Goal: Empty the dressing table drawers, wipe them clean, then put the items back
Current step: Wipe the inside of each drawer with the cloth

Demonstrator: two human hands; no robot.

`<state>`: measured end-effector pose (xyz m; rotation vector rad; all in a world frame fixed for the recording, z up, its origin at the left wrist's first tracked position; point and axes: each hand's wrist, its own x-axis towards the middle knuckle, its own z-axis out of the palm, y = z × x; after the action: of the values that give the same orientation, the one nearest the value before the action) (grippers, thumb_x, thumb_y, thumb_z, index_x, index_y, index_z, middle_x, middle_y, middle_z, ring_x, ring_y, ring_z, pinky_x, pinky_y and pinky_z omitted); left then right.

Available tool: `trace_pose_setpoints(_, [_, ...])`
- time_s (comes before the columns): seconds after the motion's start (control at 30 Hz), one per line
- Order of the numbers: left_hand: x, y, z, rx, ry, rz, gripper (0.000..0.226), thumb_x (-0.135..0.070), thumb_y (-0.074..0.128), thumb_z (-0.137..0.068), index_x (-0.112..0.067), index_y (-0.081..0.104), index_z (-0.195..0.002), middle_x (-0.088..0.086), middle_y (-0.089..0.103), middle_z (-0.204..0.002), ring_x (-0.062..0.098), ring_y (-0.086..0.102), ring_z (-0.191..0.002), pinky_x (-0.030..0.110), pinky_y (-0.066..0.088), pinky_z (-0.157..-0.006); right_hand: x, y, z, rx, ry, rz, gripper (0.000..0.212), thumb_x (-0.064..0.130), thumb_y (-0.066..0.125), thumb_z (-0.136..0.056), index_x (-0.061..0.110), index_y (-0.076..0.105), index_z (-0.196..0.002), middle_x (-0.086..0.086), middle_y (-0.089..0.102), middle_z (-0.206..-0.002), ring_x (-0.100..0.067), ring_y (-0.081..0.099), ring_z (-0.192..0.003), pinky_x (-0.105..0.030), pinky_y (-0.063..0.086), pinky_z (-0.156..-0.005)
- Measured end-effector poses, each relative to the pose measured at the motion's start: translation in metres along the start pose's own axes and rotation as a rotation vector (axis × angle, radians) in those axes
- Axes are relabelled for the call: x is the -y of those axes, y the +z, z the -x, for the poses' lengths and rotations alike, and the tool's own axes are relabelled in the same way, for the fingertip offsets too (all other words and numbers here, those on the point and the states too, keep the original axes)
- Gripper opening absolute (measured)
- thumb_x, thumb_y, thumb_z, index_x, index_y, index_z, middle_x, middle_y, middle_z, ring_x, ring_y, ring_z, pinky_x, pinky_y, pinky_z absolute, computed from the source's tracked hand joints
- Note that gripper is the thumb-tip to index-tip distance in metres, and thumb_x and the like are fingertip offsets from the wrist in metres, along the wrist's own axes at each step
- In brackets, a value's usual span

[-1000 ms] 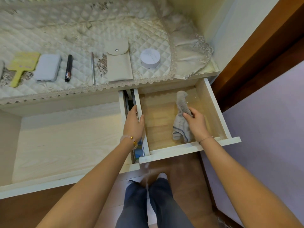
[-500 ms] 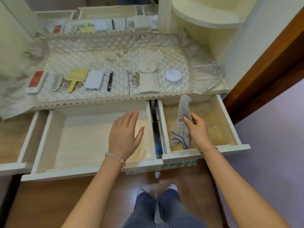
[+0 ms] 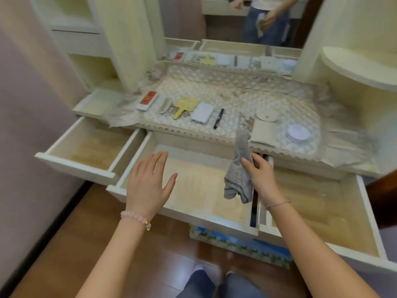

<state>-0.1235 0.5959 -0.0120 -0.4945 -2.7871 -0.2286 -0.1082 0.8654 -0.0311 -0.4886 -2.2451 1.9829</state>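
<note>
above the right edge of the middle drawer (image 3: 193,215) a grey cloth (image 3: 238,171) is pinched by the right hand (image 3: 262,176); the left hand (image 3: 148,187) is spread, empty. wiping is judged in hand; next the cloth must be pressed onto the drawer floor.

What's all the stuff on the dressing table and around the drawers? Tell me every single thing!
drawers: three, cream, pulled open under the tabletop
quilted cover: one, cream, spread over the tabletop
remote: one, white and red, left end of the cover
oval case: one, beige, right of the remote
paddle: one, yellow, next along
power bank: one, white, next along
pen: one, black, next along
pouch: one, beige, right of the pen
round tin: one, white, right end
cloth: one, grey, hanging over the middle drawer
foam mat: one, blue and green, on the floor
left hand: open, above the middle drawer
right hand: pinches the cloth
</note>
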Motion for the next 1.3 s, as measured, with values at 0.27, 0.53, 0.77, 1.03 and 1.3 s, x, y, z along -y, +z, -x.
trace_pose_setpoints(0.27, [0.023, -0.045, 0.086, -0.031, -0.426, -0.148, 0.06, -0.048, 0.034, -0.09, -0.008, 0.05, -0.132, 0.009, 0.057, -0.129, 0.027, 0.051, -0.122, 0.043, 0.035, -0.104, 0.03, 0.062, -0.001, 0.409, -0.101, 0.071, 0.02, 0.02, 0.052, -0.095, 0.003, 0.06, -0.088, -0.019, 0.06, -0.079, -0.03, 0.06, -0.072, -0.04, 0.046, -0.064])
trace_pose_setpoints(0.53, [-0.011, -0.083, 0.211, -0.107, -0.866, -0.279, 0.058, -0.047, 0.036, -0.089, -0.008, 0.052, -0.13, 0.008, 0.058, -0.127, 0.027, 0.051, -0.122, 0.043, 0.035, -0.105, 0.028, 0.127, 0.048, 0.848, -0.176, 0.106, 0.026, 0.019, 0.052, -0.094, -0.005, 0.053, -0.084, -0.022, 0.052, -0.074, -0.025, 0.052, -0.066, -0.03, 0.041, -0.062])
trace_pose_setpoints(0.77, [-0.039, -0.124, 0.304, -0.128, -1.14, -0.43, 0.057, -0.046, 0.038, -0.089, -0.008, 0.053, -0.129, 0.008, 0.059, -0.127, 0.026, 0.051, -0.122, 0.042, 0.035, -0.105, 0.03, 0.186, 0.119, 1.165, -0.234, 0.126, 0.017, 0.022, 0.053, -0.093, 0.008, 0.063, -0.09, -0.017, 0.065, -0.088, -0.023, 0.062, -0.08, -0.038, 0.051, -0.073])
trace_pose_setpoints(1.03, [-0.034, -0.152, 0.389, -0.175, -1.372, -0.49, 0.058, -0.048, 0.036, -0.09, -0.01, 0.05, -0.131, 0.007, 0.057, -0.13, 0.024, 0.049, -0.125, 0.04, 0.032, -0.106, 0.039, 0.264, 0.211, 1.367, -0.288, 0.157, 0.014, 0.021, 0.053, -0.093, 0.015, 0.065, -0.097, 0.003, 0.066, -0.086, -0.008, 0.061, -0.078, -0.019, 0.046, -0.065])
trace_pose_setpoints(1.3, [0.019, -0.187, 0.479, -0.181, -1.504, -0.506, 0.058, -0.05, 0.034, -0.09, -0.012, 0.051, -0.131, 0.005, 0.057, -0.129, 0.023, 0.049, -0.125, 0.038, 0.031, -0.106, 0.047, 0.359, 0.316, 1.534, -0.332, 0.171, 0.012, 0.02, 0.053, -0.093, 0.023, 0.064, -0.096, 0.003, 0.068, -0.089, -0.007, 0.064, -0.08, -0.011, 0.049, -0.063])
